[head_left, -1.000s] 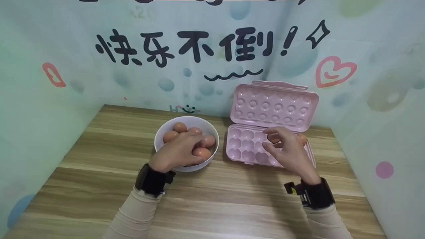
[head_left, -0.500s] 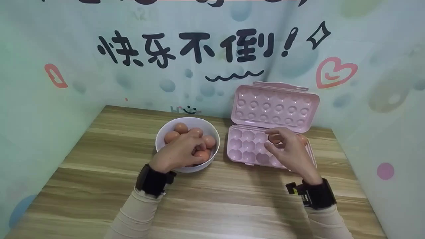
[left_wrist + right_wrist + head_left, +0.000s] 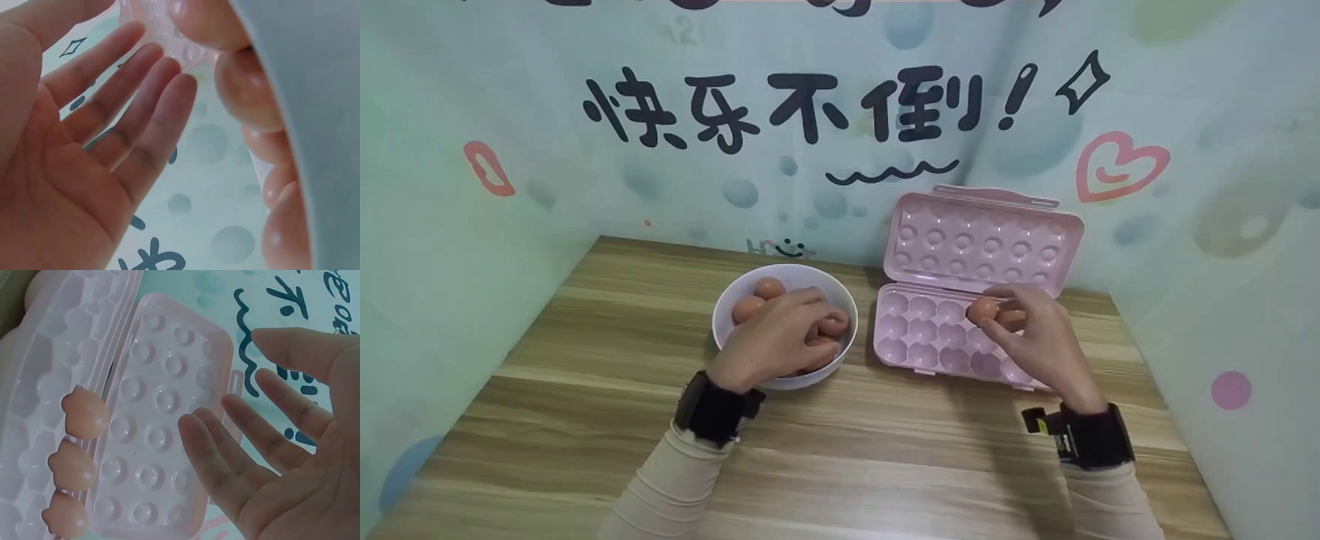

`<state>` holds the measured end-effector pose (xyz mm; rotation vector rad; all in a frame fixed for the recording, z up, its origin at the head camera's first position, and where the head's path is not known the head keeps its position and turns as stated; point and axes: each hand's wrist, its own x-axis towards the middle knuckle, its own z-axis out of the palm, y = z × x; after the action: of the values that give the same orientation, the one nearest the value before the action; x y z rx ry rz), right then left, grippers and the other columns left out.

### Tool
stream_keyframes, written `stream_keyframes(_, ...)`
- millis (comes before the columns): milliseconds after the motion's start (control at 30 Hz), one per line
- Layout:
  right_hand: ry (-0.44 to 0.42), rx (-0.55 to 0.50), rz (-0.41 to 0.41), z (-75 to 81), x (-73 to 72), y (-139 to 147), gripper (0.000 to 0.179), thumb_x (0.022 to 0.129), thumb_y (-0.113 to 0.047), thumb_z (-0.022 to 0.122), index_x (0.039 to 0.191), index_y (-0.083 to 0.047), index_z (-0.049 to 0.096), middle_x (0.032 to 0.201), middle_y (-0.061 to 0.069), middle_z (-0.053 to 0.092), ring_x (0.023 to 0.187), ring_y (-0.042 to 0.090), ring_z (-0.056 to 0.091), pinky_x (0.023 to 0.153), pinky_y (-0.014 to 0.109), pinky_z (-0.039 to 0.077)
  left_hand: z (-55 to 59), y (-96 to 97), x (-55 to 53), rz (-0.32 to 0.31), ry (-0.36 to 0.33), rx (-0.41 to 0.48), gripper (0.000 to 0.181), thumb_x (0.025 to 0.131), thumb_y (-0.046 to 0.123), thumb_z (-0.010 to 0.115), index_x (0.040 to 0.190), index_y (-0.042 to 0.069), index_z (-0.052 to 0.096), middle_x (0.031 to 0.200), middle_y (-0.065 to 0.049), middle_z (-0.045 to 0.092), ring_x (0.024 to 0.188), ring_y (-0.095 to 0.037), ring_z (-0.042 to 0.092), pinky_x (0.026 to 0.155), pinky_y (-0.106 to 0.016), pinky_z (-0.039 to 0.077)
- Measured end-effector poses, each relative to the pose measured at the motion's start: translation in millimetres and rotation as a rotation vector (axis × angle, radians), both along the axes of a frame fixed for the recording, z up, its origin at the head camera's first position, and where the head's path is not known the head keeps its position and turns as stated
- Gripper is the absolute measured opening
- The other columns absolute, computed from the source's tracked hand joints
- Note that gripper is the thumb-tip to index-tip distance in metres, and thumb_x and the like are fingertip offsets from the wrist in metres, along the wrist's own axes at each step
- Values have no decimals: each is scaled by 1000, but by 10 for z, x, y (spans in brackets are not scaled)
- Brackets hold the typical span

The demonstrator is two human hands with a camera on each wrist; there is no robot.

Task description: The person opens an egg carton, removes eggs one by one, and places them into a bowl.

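My left hand (image 3: 769, 337) is over the white bowl (image 3: 721, 322), covering part of its several brown eggs (image 3: 748, 309). The left wrist view shows this hand (image 3: 73, 191) with extended, spread fingers and no egg held; eggs (image 3: 247, 90) lie beside the fingertips along the bowl's rim. At the pink egg carton (image 3: 900, 364), my right hand (image 3: 1042, 337) hovers beside an egg (image 3: 983, 309) seated in the back row. From the right wrist, the fingers of that hand (image 3: 287, 467) look loosely bent and hold nothing. Three eggs (image 3: 87, 415) sit in one row near the hinge.
The carton's dimpled lid (image 3: 982, 240) stands raised at the back, against the printed curtain (image 3: 780, 172). Both bowl and carton rest on a wood-grain table (image 3: 840, 465). Curtain walls also border the table at left and right.
The right hand has shifted right and uncovered the egg in the carton. My left hand has moved slightly right and up over the bowl, covering more of its eggs.
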<state>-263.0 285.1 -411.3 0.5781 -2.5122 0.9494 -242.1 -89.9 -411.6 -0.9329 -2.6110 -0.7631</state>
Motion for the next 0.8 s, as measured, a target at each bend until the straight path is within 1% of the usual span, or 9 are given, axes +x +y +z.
stream_keyframes(100, 41, 46, 5, -33, -39, 43, 39, 87, -4, 86, 124, -3, 71, 113, 12, 72, 92, 27, 75, 78, 16, 55, -4, 46, 2, 5, 45, -13, 20, 89, 12, 76, 108, 13, 72, 110, -6, 69, 104, -19, 62, 97, -35, 51)
stream_keyframes(167, 71, 76, 8, -55, -64, 69, 44, 84, 1, 86, 125, -3, 71, 114, 13, 72, 94, 28, 73, 82, 24, 57, -20, 81, 0, 4, 95, -27, 29, 89, 15, 78, 117, 13, 74, 117, -5, 70, 111, -22, 63, 102, -38, 51)
stream_keyframes(267, 92, 104, 7, -86, -98, 104, 46, 81, 3, 87, 125, -5, 72, 115, 13, 73, 100, 30, 70, 90, 41, 54, -52, 145, -7, -6, 180, -49, 34, 89, 18, 80, 121, 14, 73, 116, -4, 69, 111, -25, 64, 104, -41, 50)
stream_keyframes(333, 97, 116, 4, -104, -118, 120, 47, 81, 2, 87, 124, -5, 72, 116, 13, 74, 106, 32, 68, 94, 48, 50, -72, 194, -9, -6, 213, -63, 37, 89, 23, 81, 124, 16, 72, 115, -4, 69, 108, -26, 64, 103, -44, 48)
stream_keyframes(400, 95, 128, -2, -123, -141, 139, 46, 81, 1, 87, 125, -4, 72, 117, 14, 74, 110, 35, 65, 97, 51, 48, -85, 247, -8, -11, 214, -69, 42, 90, 28, 82, 129, 17, 71, 116, -4, 68, 110, -25, 63, 103, -44, 48)
stream_keyframes(500, 88, 151, -11, -144, -167, 165, 49, 80, 1, 87, 126, -2, 71, 120, 17, 73, 114, 38, 63, 99, 54, 47, -105, 324, -2, -28, 182, -70, 50, 91, 30, 82, 137, 18, 68, 127, -4, 66, 117, -22, 62, 105, -42, 49)
stream_keyframes(633, 59, 173, -17, -156, -211, 206, 52, 80, 2, 87, 129, 0, 69, 121, 21, 71, 114, 41, 61, 99, 57, 47, -145, 408, 6, -52, 182, -74, 52, 91, 28, 82, 139, 18, 65, 134, -3, 64, 120, -19, 61, 102, -36, 53)
stream_keyframes(700, 37, 186, -18, -152, -249, 223, 52, 80, 2, 86, 129, 0, 69, 122, 22, 70, 116, 41, 60, 101, 58, 47, -167, 445, 7, -72, 190, -63, 53, 91, 26, 83, 140, 18, 65, 134, -5, 63, 119, -21, 61, 101, -36, 53)
stream_keyframes(800, -11, 210, -11, -148, -333, 235, 49, 80, 2, 83, 128, 1, 69, 125, 24, 67, 121, 43, 58, 105, 60, 45, -198, 484, 10, -101, 176, -50, 56, 91, 24, 83, 143, 17, 63, 136, -6, 62, 119, -21, 60, 101, -36, 54)
